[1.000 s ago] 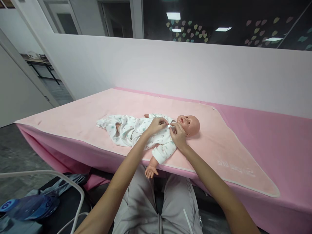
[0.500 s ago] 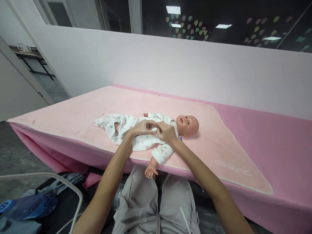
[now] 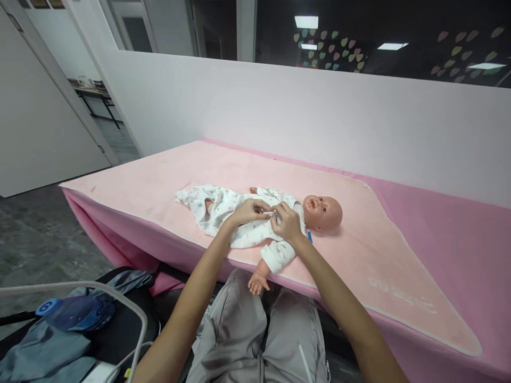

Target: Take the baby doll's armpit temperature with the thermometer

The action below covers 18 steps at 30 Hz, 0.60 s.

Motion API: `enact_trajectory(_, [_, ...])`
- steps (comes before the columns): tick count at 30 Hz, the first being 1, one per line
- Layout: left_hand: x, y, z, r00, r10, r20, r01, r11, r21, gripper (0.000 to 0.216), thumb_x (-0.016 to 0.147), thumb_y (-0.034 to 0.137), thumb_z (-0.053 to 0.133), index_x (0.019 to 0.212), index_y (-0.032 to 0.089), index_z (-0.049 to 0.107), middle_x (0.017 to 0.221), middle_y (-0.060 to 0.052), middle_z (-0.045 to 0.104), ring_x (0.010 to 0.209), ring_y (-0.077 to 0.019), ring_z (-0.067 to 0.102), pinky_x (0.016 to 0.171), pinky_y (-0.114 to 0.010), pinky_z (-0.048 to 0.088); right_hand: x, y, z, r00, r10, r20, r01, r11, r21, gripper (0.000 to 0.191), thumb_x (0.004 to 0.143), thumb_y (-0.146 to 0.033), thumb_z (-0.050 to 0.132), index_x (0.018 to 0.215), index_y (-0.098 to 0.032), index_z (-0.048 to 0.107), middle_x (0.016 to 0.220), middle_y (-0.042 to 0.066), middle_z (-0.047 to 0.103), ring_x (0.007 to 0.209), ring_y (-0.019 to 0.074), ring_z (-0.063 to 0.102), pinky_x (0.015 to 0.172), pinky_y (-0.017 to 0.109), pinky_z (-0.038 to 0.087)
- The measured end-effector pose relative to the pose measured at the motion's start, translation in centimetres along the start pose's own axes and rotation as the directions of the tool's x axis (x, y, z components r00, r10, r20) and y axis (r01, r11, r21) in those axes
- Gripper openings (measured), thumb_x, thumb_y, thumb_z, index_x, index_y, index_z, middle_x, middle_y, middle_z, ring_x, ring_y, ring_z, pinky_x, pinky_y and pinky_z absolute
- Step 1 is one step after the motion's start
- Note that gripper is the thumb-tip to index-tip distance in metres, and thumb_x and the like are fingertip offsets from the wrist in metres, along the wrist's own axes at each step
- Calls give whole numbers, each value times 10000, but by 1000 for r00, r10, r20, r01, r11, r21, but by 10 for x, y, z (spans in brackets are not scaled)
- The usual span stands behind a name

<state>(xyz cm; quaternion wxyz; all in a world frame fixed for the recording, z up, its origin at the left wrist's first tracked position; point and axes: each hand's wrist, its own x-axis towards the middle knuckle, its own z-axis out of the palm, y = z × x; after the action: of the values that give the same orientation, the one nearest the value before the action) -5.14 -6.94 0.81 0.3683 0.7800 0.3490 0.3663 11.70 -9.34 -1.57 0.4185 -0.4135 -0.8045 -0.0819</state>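
Observation:
A baby doll (image 3: 324,213) lies on its back, head to the right and face up. It wears a white printed baby outfit (image 3: 248,236), and one bare leg shows through a gap in it. Over the chest, my left hand (image 3: 251,211) is closed, its fingertips pinching a bit of the white cloth. My right hand (image 3: 287,223) faces it from the right and pinches the same spot. Whether a snap or a tie sits between the fingertips is too small to tell. The doll's near hand (image 3: 258,283) hangs over the table's front edge.
A pale pink mat (image 3: 359,255) lies under the doll on a pink-covered table (image 3: 455,223). White wall (image 3: 255,111) rises behind. At lower left, a blue bottle (image 3: 80,313) and grey cloth (image 3: 43,348) rest on a dark chair, near a white tube (image 3: 80,285).
The view has shifted left, so the scene sits further right. My hands stay over the doll's chest, fingertips now slightly further apart with white cloth between them.

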Motion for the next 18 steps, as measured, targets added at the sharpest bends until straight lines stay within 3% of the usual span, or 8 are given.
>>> enact_trajectory(12, [-3, -1, 4, 999, -34, -10, 31, 981, -191, 191, 644, 238, 673, 790, 116, 683, 812, -69, 672, 764, -158, 590, 713, -273, 449, -2, 0, 1, 998, 20, -65, -17, 999, 50, 175, 777, -101, 417, 800, -188, 567, 777, 31, 579, 699, 140, 546, 632, 234, 404])
enact_trajectory(18, [-2, 0, 2, 999, 2, 41, 3, 992, -125, 153, 682, 221, 630, 796, 123, 654, 774, -36, 637, 741, -139, 557, 706, -262, 426, -3, -1, 2, 996, 25, -84, -22, 999, 35, 187, 800, -104, 407, 863, -182, 564, 806, 39, 599, 727, 149, 559, 655, 239, 408])
